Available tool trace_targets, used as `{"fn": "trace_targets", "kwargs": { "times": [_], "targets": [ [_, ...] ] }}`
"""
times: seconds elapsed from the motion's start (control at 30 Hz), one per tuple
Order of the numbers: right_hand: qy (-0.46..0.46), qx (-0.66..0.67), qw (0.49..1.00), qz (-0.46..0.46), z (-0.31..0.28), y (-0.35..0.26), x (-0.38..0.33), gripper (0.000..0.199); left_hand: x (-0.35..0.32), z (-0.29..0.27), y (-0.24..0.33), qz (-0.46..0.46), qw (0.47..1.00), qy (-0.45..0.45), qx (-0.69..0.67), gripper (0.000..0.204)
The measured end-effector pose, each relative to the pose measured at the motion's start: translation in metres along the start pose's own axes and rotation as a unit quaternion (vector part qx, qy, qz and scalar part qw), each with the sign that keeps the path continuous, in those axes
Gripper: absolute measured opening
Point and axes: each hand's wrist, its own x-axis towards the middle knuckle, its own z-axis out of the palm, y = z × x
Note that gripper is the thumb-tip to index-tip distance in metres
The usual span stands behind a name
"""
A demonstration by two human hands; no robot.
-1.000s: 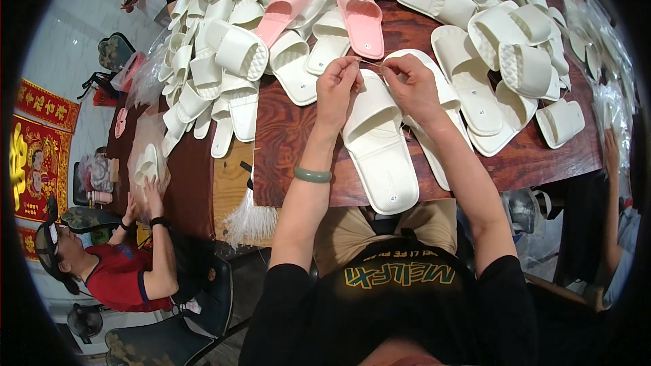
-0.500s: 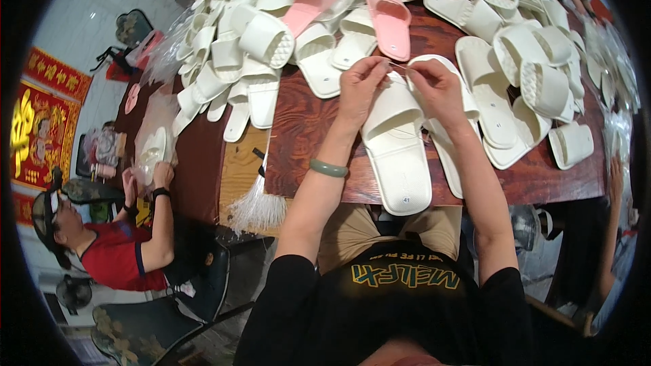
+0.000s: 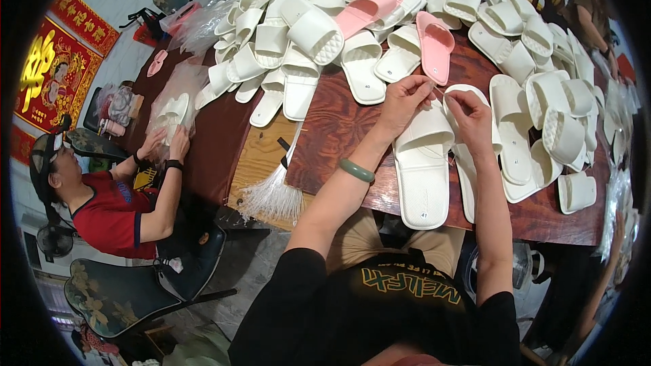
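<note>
My left hand point(image 3: 405, 100) and my right hand point(image 3: 472, 116) are close together over the toe end of a white slipper point(image 3: 422, 186). The fingers of both are pinched on a thin string, too fine to follow along its length. That slipper lies sole down, its heel reaching past the table's near edge. A second white slipper point(image 3: 466, 179) lies alongside, partly under my right forearm. Just beyond my fingertips is a pink slipper point(image 3: 436, 46), pointing toward me.
White slippers point(image 3: 315, 27) heap up across the far table, with more stacked at right point(image 3: 563, 132). A bundle of white strings point(image 3: 274, 196) hangs off the near edge. At left, a person in red point(image 3: 112, 213) handles a bagged white slipper point(image 3: 178, 110). Chairs point(image 3: 115, 298) stand below.
The view has turned, so the table and slippers sit farther right and lower. My hands keep their pinch above the same slipper. The person at left has brought both hands to the bag.
</note>
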Motion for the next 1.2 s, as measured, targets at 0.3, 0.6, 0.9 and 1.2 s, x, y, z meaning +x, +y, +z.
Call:
{"fn": "trace_targets", "kwargs": {
  "times": [0.3,0.6,0.9,1.2],
  "targets": [
    [0.038,0.037,0.999,-0.01,0.002,0.0,-0.001,0.009,0.0,-0.001,-0.002,0.006,0.999,-0.007,0.049,0.014],
    [0.014,0.029,0.999,0.001,0.0,0.0,-0.001,0.008,-0.001,-0.001,-0.001,0.007,1.0,-0.014,0.013,0.014],
    [0.0,-0.004,1.0,-0.004,0.0,-0.002,-0.002,0.009,0.0,-0.001,-0.002,0.003,1.0,-0.012,0.02,0.014],
    [0.006,-0.018,1.0,-0.008,-0.001,-0.002,-0.002,0.008,0.0,0.0,-0.001,0.016,0.998,-0.016,0.054,0.014]
  ]
}}
